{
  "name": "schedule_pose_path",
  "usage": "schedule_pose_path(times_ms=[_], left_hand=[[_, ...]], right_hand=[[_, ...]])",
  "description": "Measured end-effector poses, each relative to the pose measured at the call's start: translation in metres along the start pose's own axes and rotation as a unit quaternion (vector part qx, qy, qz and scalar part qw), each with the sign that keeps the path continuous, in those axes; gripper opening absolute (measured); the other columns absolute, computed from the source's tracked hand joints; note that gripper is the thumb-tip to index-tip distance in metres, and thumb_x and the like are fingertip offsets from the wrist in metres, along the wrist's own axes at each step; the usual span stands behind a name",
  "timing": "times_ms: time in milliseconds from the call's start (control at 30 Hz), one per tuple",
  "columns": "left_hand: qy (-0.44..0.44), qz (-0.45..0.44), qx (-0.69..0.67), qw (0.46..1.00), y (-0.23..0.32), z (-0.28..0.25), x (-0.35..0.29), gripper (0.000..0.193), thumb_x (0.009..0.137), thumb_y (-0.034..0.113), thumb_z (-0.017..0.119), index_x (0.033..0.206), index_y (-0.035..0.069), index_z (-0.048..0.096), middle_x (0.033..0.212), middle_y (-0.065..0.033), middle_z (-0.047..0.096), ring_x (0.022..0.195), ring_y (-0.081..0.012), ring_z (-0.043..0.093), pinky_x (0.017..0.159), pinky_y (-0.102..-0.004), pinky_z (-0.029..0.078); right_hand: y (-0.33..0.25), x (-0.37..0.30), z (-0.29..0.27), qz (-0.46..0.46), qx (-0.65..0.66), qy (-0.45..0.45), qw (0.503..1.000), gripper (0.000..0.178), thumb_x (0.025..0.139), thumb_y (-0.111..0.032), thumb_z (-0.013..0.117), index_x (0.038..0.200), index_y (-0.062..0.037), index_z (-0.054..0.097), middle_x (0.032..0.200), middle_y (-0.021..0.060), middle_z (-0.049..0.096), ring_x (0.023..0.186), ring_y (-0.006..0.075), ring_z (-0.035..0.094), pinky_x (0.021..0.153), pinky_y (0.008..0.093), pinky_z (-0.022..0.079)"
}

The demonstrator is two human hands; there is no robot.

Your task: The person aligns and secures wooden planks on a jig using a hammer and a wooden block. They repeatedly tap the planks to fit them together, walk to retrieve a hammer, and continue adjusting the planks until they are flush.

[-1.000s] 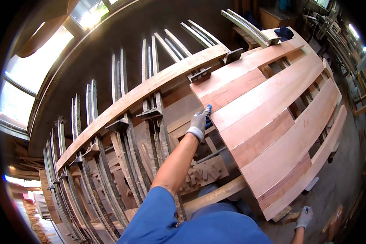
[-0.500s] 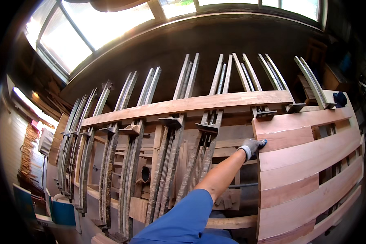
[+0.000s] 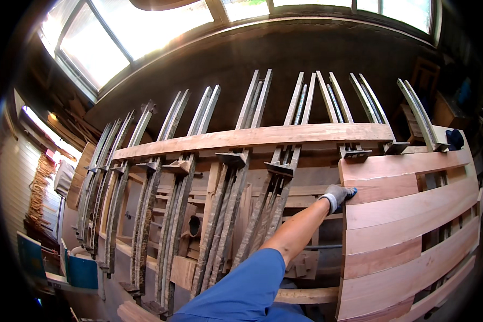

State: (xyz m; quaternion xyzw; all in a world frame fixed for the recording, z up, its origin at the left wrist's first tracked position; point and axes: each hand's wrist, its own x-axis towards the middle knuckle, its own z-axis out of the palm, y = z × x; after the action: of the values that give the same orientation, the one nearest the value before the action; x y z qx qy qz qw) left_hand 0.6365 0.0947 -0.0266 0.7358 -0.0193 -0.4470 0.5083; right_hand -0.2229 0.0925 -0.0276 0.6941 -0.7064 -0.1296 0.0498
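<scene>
Pinkish-wood panel (image 3: 402, 209), left hand (image 3: 339, 197) on its left edge

Gloved left hand sits at the panel's left edge, blue fingertips over the top face, arm stretched out from the blue sleeve (image 3: 241, 290). Probably there to steady the panel or take hold of it. Fingers under the edge can't be seen, so can't tell if the grip is closed. Right hand out of view, so its state can't be told; hands not seen together.

Panel is built of long boards with shorter pieces between them; gaps show toward its right side. Short pieces seem set there as spacers, leaving slots.

Left of the panel: row of metal clamps (image 3: 232, 214), paired bars, some with threaded rods between. Long board (image 3: 257, 137) lies across them, ending near the panel's far left corner; the bars look to be what carries it. Offcuts (image 3: 305, 265) low down, left of the panel. Dark cloth item (image 3: 455, 140) by the panel's far right corner, maybe a cap, too dim to be sure.

Panel's near end is cut off by the frame. What bears its weight is hidden. Background beyond the panel is dark.
</scene>
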Motion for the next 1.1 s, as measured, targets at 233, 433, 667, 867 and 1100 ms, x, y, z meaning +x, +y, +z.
schedule_pose_path(times_ms=[233,433,667,867,1100], left_hand=[[0.013,0.049,0.054,0.997,0.006,-0.003,-0.021,0.060,0.086,0.046,0.082,0.113,-0.007,0.073,0.102,-0.0153,0.076,0.083,-0.0213,0.069,0.077,-0.0356,0.053],[0.036,0.086,0.041,0.995,-0.014,0.004,0.007,0.062,0.086,0.048,0.082,0.109,-0.008,0.073,0.099,-0.0157,0.075,0.085,-0.0213,0.069,0.078,-0.0344,0.053],[-0.029,0.111,-0.176,0.978,-0.051,0.004,0.039,0.040,0.091,0.027,0.082,0.114,-0.005,0.072,0.105,-0.0073,0.074,0.089,-0.0135,0.067,0.082,-0.0279,0.055],[-0.022,0.070,-0.121,0.990,-0.014,0.015,0.000,0.045,0.089,0.034,0.083,0.111,-0.003,0.072,0.099,-0.0046,0.072,0.083,-0.0121,0.064,0.072,-0.0261,0.051],[-0.014,0.071,-0.182,0.981,-0.020,0.009,-0.005,0.044,0.090,0.028,0.083,0.113,-0.007,0.070,0.101,-0.0069,0.073,0.086,-0.0120,0.065,0.077,-0.0250,0.052]], right_hand=[[-0.022,-0.010,-0.037,-0.035,0.068,-0.029,0.997,0.023,0.094,-0.025,0.060,0.092,-0.0044,0.069,0.100,0.0181,0.072,0.091,0.0341,0.069,0.080,0.0445,0.055],[-0.034,-0.023,-0.056,-0.037,0.065,-0.020,0.997,0.028,0.095,-0.029,0.062,0.098,-0.0031,0.071,0.105,0.0198,0.073,0.098,0.0352,0.069,0.087,0.0453,0.055],[-0.114,-0.022,-0.119,0.010,0.128,0.007,0.992,0.032,0.096,-0.032,0.062,0.102,-0.0035,0.074,0.106,0.0207,0.073,0.099,0.0371,0.069,0.090,0.0465,0.055],[-0.109,-0.038,-0.112,-0.042,0.067,0.065,0.995,0.036,0.096,-0.041,0.061,0.094,-0.0080,0.074,0.099,0.0155,0.073,0.093,0.0370,0.068,0.083,0.0491,0.055],[-0.112,-0.034,-0.113,-0.005,0.051,0.010,0.999,0.050,0.099,-0.052,0.051,0.090,-0.0074,0.072,0.092,0.0176,0.072,0.085,0.0395,0.068,0.075,0.0528,0.052]])
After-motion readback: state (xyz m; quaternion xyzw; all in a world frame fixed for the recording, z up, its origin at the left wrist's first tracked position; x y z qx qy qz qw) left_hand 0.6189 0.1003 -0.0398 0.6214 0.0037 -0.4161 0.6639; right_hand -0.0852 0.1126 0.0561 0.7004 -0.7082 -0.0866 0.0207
